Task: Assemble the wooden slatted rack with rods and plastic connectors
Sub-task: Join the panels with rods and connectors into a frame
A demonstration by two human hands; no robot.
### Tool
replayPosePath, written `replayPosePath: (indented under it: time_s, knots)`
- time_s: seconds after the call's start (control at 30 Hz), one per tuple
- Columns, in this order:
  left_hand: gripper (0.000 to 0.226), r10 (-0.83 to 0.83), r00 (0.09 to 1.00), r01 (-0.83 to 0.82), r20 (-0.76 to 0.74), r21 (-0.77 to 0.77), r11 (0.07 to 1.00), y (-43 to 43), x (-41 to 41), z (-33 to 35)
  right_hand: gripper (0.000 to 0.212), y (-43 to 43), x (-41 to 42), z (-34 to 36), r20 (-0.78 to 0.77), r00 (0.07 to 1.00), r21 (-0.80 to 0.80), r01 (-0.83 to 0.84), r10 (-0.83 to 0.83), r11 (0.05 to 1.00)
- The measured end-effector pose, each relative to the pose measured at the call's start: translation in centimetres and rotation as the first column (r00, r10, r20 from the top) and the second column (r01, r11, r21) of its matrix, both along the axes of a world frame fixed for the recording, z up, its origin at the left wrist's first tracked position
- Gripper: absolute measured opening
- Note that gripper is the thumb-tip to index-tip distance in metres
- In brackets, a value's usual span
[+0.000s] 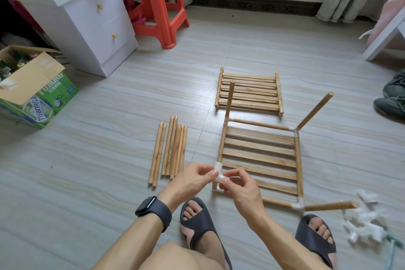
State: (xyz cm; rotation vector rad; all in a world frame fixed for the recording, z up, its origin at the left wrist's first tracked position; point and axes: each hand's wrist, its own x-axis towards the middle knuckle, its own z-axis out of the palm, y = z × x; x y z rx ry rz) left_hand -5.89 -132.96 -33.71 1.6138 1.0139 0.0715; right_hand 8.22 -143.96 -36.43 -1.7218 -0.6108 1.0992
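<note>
A wooden slatted panel lies on the floor, framed by rods with white plastic connectors at its corners. Three rods stick out of those corners: one upright at the far left, one slanting at the far right, one lying at the near right. At the near left corner, my left hand and my right hand together pinch a white plastic connector. A second slatted panel lies farther back. Several loose rods lie to the left.
A heap of spare white connectors sits at the right by my right sandal. A white drawer cabinet, a red plastic stool and an open cardboard box stand at the left. Dark shoes lie at the right edge.
</note>
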Motion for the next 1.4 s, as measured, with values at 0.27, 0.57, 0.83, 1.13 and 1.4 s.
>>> replayPosePath:
  time_s: [0.27,0.57,0.83,1.13,1.4]
  knots:
    - [0.039,-0.019,1.0,0.019,-0.018,0.035,0.999,-0.3,-0.2,-0.6,0.025,-0.4,-0.2,-0.4,0.055,0.997,-0.016,-0.055,0.055,0.998]
    - [0.033,-0.013,0.999,0.014,-0.051,0.029,0.999,-0.9,-0.1,0.7,0.031,-0.2,0.7,0.5,0.028,0.992,-0.083,-0.118,0.121,0.99]
    - [0.047,-0.153,0.94,0.18,-0.305,0.063,0.982,0.0,0.6,4.3,0.047,1.7,5.6,6.9,0.262,0.762,-0.386,-0.479,0.592,0.788]
    - [0.06,-0.326,0.742,0.603,-0.586,0.37,0.706,2.1,12.1,11.0,0.042,0.1,22.1,14.0,0.668,0.274,-0.643,-0.256,0.692,0.722]
    - [0.053,-0.298,0.741,0.65,-0.602,0.529,0.546,-2.1,24.0,2.1,0.035,-10.9,33.0,4.5,0.622,0.753,-0.457,0.126,0.215,0.88]
